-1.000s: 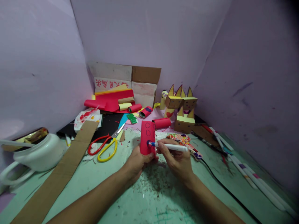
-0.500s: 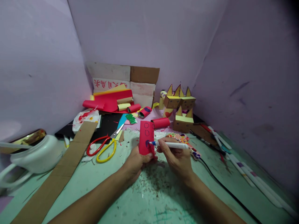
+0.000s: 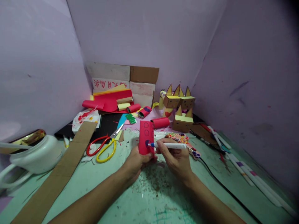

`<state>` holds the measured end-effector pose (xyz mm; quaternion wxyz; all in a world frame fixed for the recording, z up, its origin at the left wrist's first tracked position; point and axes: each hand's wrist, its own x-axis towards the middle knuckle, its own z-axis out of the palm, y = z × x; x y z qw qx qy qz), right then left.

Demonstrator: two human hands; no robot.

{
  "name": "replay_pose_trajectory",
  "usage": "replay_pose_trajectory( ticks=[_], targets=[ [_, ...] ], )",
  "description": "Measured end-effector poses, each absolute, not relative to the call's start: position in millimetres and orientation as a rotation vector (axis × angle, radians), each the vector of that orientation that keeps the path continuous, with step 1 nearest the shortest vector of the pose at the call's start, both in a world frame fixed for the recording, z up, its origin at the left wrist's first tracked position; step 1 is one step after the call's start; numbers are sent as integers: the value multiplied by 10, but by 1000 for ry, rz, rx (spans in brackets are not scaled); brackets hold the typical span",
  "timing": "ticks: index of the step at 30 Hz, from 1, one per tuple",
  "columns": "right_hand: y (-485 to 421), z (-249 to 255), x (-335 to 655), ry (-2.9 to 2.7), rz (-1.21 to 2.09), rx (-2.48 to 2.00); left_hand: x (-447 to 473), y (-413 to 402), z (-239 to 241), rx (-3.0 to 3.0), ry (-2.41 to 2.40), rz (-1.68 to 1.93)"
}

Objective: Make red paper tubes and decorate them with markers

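Observation:
My left hand (image 3: 136,162) grips the lower end of a red paper tube (image 3: 145,132), which stands upright over the table. Outlined circles run down the tube's face, and the lowest one is coloured dark blue. Pinched in my right hand (image 3: 175,158) is a white marker (image 3: 171,145), its blue tip touching that dark circle. Scissors (image 3: 106,144) with one red and one yellow handle lie left of my left hand. Another red tube (image 3: 160,122) rests just behind the one I hold.
A cardboard strip (image 3: 60,168) and white pot (image 3: 37,155) occupy the left. Cardboard boxes with pointed ears (image 3: 183,123) stand at the back right. Several markers (image 3: 245,174) and a black cord (image 3: 224,185) lie on the right. Red paper (image 3: 109,102) is piled at the back.
The marker tip and my right hand have shifted very slightly left and down on the lowest circle. My left hand keeps its grip on the tube.

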<state>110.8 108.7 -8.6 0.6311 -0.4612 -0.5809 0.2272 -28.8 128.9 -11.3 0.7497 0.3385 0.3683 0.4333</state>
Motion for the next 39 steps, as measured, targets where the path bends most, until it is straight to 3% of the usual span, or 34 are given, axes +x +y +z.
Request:
replay_pose_trajectory(
  ticks=[39],
  targets=[
    [1102,-65,1131,-1345,501,-1072,-278,1285,-91,743,842,940]
  ],
)
